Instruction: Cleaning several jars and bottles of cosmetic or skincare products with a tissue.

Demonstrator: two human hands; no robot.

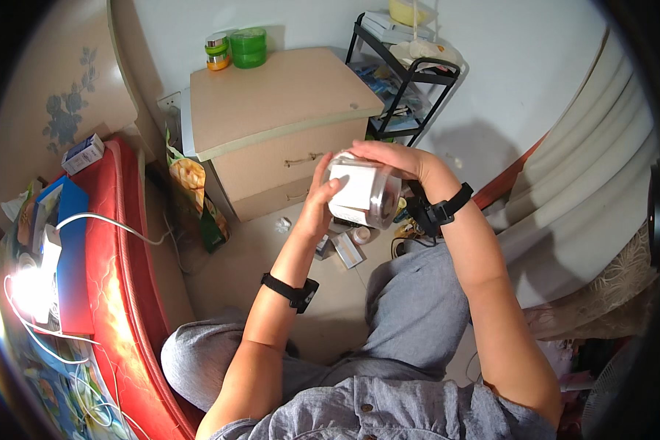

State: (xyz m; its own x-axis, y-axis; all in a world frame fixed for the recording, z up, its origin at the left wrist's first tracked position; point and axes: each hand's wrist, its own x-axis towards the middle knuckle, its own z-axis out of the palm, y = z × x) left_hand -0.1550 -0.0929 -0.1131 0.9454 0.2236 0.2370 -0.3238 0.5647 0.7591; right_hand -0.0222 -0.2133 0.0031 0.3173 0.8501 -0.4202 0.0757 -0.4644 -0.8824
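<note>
A clear plastic jar [384, 193] with a white label [353, 186] hangs tilted in the air between my hands, above the floor and in front of the dresser. My left hand [320, 203] grips its left side, the thumb lying across the label. Over the jar's far upper side stretches my right hand [391, 157], palm against it and fingers reaching left. The right fingertips touch something whitish at the jar's upper end; I cannot tell whether it is a lid. What the jar holds is mostly hidden. Black straps circle both wrists.
A wooden dresser [286, 88] bears green containers [248, 48]. Right of it stands a black trolley [412, 74]. Small boxes [347, 250] and a crumpled tissue [282, 224] lie on the floor. At left, a red-edged mattress [121, 308] carries a bright lamp [30, 291] and white cables. A curtain [577, 181] hangs right.
</note>
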